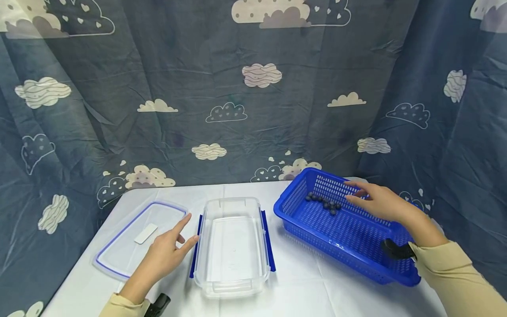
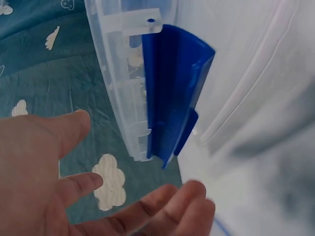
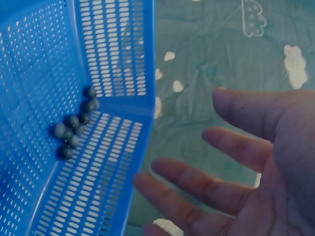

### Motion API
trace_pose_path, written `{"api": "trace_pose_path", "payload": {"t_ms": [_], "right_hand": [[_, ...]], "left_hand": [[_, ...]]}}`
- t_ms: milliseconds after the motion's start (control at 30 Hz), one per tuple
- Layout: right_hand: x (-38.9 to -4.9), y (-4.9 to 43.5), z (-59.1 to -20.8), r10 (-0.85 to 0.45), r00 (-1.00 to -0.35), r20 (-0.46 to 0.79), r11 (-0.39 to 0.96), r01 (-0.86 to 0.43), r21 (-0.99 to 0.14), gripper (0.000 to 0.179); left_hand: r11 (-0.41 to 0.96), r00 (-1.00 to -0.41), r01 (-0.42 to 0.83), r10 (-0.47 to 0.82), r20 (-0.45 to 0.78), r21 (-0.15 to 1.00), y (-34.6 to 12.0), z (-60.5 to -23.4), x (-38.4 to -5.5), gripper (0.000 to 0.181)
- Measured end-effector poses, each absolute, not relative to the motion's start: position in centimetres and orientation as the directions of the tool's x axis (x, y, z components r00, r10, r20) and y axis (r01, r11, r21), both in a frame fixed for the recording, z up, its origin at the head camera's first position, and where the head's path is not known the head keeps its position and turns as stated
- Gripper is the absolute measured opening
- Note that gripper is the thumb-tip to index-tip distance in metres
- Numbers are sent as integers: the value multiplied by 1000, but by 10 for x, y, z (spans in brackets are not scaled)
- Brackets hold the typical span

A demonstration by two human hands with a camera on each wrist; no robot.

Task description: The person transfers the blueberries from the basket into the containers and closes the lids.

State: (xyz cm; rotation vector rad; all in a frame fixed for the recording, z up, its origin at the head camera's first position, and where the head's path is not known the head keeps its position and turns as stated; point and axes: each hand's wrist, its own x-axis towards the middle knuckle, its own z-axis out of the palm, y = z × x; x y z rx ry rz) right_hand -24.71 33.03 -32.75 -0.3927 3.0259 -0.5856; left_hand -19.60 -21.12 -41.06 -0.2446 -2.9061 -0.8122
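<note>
Right hand (image 1: 376,201) and left hand (image 1: 164,253), fingers loosely extended, with basket (image 1: 344,233), box (image 1: 233,246) and lid (image 1: 126,244).
Head view: the right hand partly hides the basket's far rim; dark balls (image 1: 325,204) cluster towards the basket's far left end. The left hand covers the lid's near right edge, its thumb close to the box; contact cannot be told. Both sleeves (image 1: 455,273) are cut off. Left wrist view: the box, with its blue clip (image 2: 174,88), leaves the frame above. Right wrist view: the little finger and basket are cropped; the balls overlap, blurred.
</note>
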Motion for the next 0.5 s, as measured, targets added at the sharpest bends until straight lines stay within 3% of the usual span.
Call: {"api": "trace_pose_path", "payload": {"t_ms": [233, 500], "right_hand": [[-276, 340, -331, -318, -941, -120, 832, -216, -511, 49], [-304, 356, -354, -306, -895, -325, 748, -15, -663, 47]], "left_hand": [[679, -994, 57, 106, -20, 732, -215, -424, -199, 74], [464, -978, -41, 164, -131, 885, -219, -441, -200, 74]]}}
